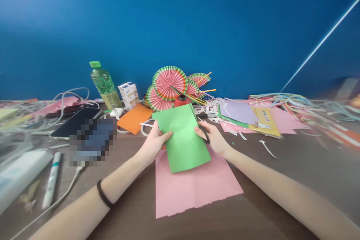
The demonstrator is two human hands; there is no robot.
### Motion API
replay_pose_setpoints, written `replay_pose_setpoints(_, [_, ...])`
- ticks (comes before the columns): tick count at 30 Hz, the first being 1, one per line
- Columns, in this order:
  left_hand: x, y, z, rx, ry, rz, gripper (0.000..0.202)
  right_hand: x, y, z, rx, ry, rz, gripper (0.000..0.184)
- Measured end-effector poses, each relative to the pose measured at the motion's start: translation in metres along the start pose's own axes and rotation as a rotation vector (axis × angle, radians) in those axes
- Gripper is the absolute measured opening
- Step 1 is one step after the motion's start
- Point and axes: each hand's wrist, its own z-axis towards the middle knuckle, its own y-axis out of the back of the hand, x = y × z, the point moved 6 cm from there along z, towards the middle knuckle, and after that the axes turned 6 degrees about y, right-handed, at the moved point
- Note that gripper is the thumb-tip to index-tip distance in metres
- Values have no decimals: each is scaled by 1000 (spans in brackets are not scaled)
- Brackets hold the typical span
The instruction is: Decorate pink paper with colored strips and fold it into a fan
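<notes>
My left hand [154, 140] grips the left edge of a sheet of green paper [185, 142], thumb on top and fingers behind. On the opposite edge, my right hand [212, 137] has its thumb on the paper. Black-handled scissors [206, 135] are in this right hand; their blades are mostly hidden behind the sheet. Beneath the green paper, a pink sheet [194, 193] with a ragged near edge lies on the table.
Pink-and-green pleated paper fans [170, 82] stand behind my hands. Orange paper [135, 118], a small white carton [129, 95] and a green bottle [105, 86] are to the left, with a phone [76, 123] and a marker [52, 180]. A purple sheet [237, 111] and paper strips [284, 99] lie right.
</notes>
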Motion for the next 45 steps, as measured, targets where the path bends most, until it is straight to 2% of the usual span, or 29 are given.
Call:
replay_pose_setpoints(24, [1, 0, 1, -17, 1, -29, 52, 6, 1, 0, -15, 87, -122, 29])
replay_pose_setpoints(31, [0, 1, 2, -23, -7, -35, 54, 6, 1, 0, -12, 62, -106, 30])
replay_pose_setpoints(38, [0, 2, 1, -69, 45, -41, 53, 1, 7, 3, -63, 59, -64, 31])
replay_pose_setpoints(42, [-4, 9, 3, -119, 22, -64, 52, -1, 7, 3, -25, -1, 17, 31])
replay_pose_setpoints(45, [-6, 13, 4, -139, 2, -65, 51, -2, 5, 4, -2, -16, -19, 32])
